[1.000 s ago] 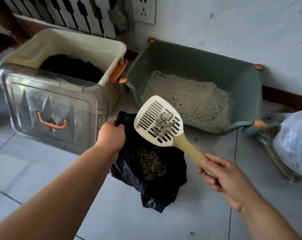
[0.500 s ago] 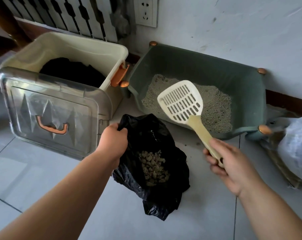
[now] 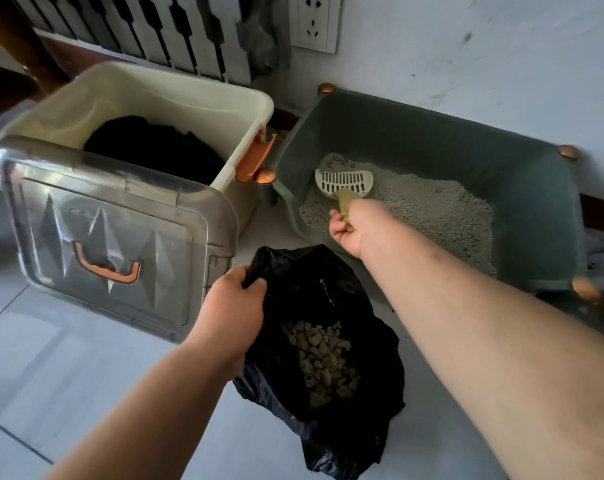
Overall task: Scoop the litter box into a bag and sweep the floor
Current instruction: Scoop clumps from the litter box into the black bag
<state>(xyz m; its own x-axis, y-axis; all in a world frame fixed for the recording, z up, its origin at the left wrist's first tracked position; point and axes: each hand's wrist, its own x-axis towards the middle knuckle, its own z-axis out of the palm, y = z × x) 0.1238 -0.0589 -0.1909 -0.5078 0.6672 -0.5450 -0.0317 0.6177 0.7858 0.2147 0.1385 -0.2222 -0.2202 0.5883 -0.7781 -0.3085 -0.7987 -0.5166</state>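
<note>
The right grip (image 3: 352,227) is clenched round the tan handle of the slotted litter scoop (image 3: 343,181), whose cream head digs into the grey litter (image 3: 432,216) at the ten o'clock corner of the green litter box (image 3: 432,117). At seven o'clock from the box, the left grip (image 3: 232,317) pinches the rim of the black bag (image 3: 293,271) on the tiled floor (image 3: 51,375), with brownish clumps (image 3: 324,358) inside. A cream storage bin (image 3: 155,95) stands at nine o'clock, its clear lid (image 3: 103,233) leaning against it.

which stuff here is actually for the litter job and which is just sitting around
For the job:
litter box
scoop, gripped by the right hand
black bag, gripped at its edge by the left hand
clumps in the bag

Just lying about:
cream bin
clear lid
wall socket
</note>
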